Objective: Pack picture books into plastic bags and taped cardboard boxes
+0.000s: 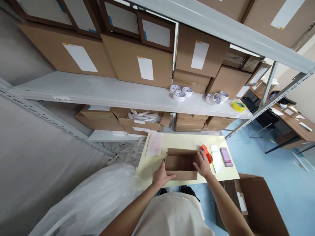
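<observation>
An open-topped cardboard box (181, 175) stands near the front of the pale yellow table, and its inside shows bare brown walls. My left hand (161, 175) holds its left side, thumb stretched along the front face. At the right wall, my right hand (202, 165) grips the edge with the thumb reaching inside the box. A red tape dispenser (206, 152) lies just beyond the right hand, partly hidden by it. To the right of it are white paper slips (217, 159) and a blurred purple item (226, 157). A pinkish-white sheet (154, 144) lies at the table's left.
Shelving above the table (172, 137) holds large cartons (147, 62), white tape rolls (179, 95) and a yellow tape roll (239, 106). An open carton (263, 203) stands on the floor at right. Clear plastic sheeting (98, 200) billows at left.
</observation>
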### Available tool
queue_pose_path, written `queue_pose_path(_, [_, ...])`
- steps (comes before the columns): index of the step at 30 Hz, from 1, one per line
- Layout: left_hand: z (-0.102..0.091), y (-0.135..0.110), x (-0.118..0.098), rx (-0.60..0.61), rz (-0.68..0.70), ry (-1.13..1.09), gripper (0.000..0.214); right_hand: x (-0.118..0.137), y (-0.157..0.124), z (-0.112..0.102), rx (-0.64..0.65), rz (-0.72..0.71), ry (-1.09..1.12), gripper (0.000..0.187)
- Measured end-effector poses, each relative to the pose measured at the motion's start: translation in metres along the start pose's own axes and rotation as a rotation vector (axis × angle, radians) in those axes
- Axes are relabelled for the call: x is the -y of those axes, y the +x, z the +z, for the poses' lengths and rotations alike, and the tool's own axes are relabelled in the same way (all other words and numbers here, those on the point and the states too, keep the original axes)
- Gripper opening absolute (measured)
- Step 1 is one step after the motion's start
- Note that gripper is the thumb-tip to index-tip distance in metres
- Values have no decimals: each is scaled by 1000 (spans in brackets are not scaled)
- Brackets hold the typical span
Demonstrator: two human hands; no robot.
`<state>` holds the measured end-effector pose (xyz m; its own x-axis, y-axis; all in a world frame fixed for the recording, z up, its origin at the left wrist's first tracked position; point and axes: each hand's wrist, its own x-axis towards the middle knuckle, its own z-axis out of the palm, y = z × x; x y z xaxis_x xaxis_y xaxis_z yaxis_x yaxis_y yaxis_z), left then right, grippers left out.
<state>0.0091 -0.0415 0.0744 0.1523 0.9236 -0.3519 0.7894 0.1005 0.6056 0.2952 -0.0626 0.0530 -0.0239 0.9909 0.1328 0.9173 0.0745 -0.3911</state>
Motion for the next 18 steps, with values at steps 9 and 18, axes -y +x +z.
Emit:
queue_pose_path(9, [2,5,-12,-6,-46,-86,104,18,74,-25,306,332,-28,54])
queue_pose_path(18, [26,12,-24,-83,-47,-252,109,76,50,-31,192,82,-457,70])
